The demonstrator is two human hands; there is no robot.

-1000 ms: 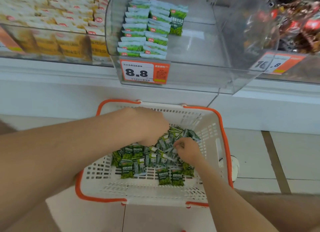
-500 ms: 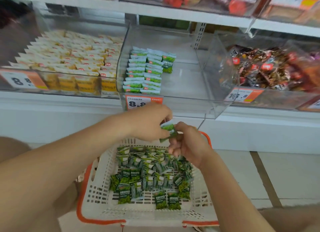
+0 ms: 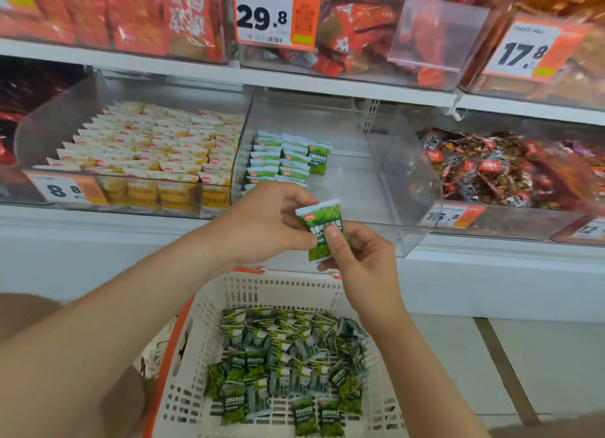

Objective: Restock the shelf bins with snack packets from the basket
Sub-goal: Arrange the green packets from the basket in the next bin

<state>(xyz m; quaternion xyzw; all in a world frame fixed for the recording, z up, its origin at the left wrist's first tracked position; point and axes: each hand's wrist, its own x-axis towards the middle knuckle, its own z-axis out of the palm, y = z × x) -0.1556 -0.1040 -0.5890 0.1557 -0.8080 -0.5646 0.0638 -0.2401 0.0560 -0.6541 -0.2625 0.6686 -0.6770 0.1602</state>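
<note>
A green snack packet (image 3: 319, 221) is held upright in front of the clear middle shelf bin (image 3: 406, 188). My left hand (image 3: 265, 224) pinches its left edge and my right hand (image 3: 360, 257) pinches its lower right side with the thumb on the face. Inside the bin, green packets (image 3: 281, 159) stand in two neat rows on the left, with one more to their right. Below my hands, the white basket (image 3: 203, 339) with orange rim holds several loose green packets (image 3: 288, 365).
A bin of yellow packets (image 3: 147, 149) sits left of the middle bin, and a bin of brown-red snacks (image 3: 497, 166) sits to the right. Red packets (image 3: 137, 15) fill the upper shelf. Price tags (image 3: 271, 13) hang on the bin fronts. Tiled floor (image 3: 540, 355) lies to the right.
Both hands rose out of the basket with one green packet and now hold it upright before the middle bin. The view tilted upward to the shelves.
</note>
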